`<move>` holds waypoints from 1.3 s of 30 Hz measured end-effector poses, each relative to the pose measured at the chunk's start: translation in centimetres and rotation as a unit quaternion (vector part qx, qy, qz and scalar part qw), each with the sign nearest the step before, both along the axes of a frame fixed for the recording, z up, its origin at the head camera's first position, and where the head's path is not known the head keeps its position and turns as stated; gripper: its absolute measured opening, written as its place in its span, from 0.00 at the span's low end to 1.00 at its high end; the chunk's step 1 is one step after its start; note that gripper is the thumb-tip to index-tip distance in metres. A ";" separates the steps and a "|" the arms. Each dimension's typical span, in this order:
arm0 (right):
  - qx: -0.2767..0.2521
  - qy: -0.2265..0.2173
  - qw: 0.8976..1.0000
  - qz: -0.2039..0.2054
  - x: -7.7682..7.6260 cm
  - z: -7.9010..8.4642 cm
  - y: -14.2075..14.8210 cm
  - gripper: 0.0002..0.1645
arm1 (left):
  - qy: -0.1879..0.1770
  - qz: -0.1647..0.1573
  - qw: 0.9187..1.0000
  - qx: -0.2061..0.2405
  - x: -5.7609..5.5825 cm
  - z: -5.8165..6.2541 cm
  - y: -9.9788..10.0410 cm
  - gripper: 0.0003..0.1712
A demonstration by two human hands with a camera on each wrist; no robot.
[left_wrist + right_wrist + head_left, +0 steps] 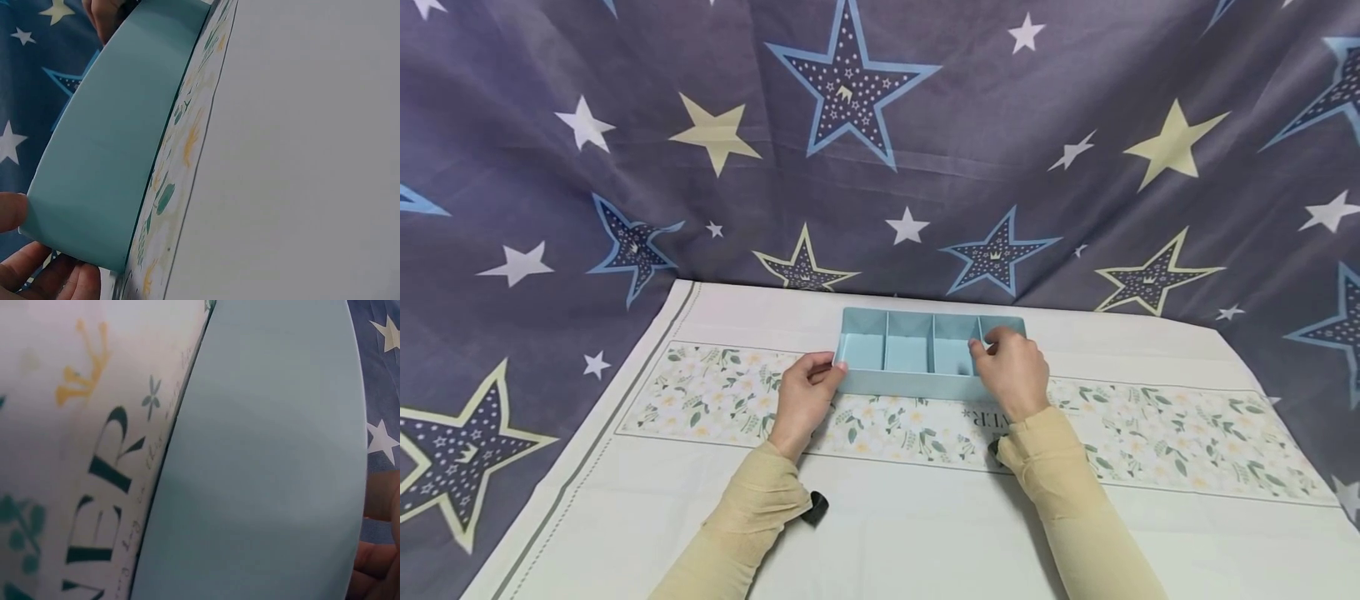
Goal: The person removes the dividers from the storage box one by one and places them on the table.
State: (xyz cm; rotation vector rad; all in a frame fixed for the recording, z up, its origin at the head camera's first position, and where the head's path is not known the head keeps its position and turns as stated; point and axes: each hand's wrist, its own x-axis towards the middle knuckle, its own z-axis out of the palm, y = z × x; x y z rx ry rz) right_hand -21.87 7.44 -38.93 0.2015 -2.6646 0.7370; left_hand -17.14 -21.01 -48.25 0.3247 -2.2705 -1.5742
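Observation:
A light blue organizer box point(912, 383) with a row of compartments lies on the table. My left hand point(805, 396) grips its left end, the thumb at the near corner and the fingers along the end wall. In the left wrist view, the thumb and fingertips point(55, 275) touch the end of the box point(112, 144). My right hand point(1013, 371) is bent over the rightmost compartment and covers part of it. Whether it holds anything is hidden. In the right wrist view, its fingers point(375, 559) show beyond the box's near wall point(269, 450). A small dark spot shows in the compartment beside the thumb.
The white tablecloth point(910, 533) has a floral band point(1172, 425) with printed letters, running under the box. Behind the table hangs a dark curtain point(970, 125) with stars. A black piece point(815, 508) sits at the left sleeve cuff.

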 end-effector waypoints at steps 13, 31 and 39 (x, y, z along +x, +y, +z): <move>0.011 -0.004 1.000 0.001 0.0 -0.5 0.1 0.17 | 0.006 0.002 1.000 -0.006 -0.1 -0.5 0.0 0.21; 0.031 -0.012 0.999 0.008 0.1 -1.0 0.1 0.14 | 0.000 0.001 1.000 0.003 0.3 0.0 0.1 0.23; 0.028 -0.002 1.000 0.005 0.1 -1.0 0.1 0.13 | 0.007 -0.001 1.000 0.004 0.3 0.0 0.2 0.23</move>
